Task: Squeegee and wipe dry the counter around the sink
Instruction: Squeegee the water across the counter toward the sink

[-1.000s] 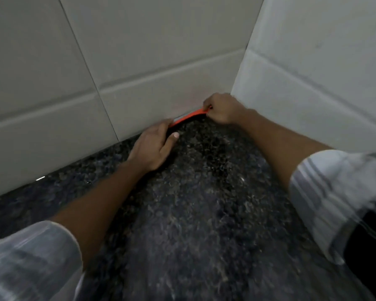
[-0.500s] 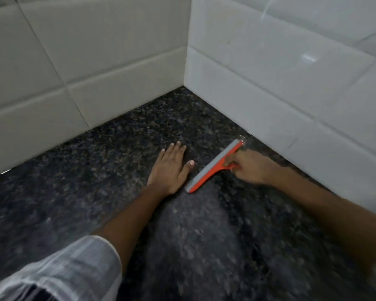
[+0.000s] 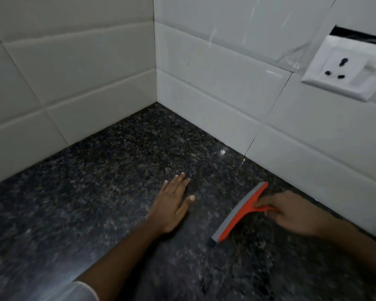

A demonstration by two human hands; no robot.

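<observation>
Head view: the right hand (image 3: 291,213) closes its grip on the handle of an orange squeegee (image 3: 240,211), blade on the dark granite tabletop (image 3: 96,192) near the right tiled wall (image 3: 226,83) — mid-stroke, it appears. The left hand (image 3: 172,205) lies flat, empty. Next — likely a steady pull nearward.

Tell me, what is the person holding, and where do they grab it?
The right hand holds the orange squeegee by its handle. The left hand lies flat on the counter, holding nothing.

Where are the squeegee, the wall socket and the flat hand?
squeegee (image 3: 239,211): head view, orange blade frame.
wall socket (image 3: 343,68): head view, white faceplate.
left hand (image 3: 172,205): head view, back of hand.
</observation>
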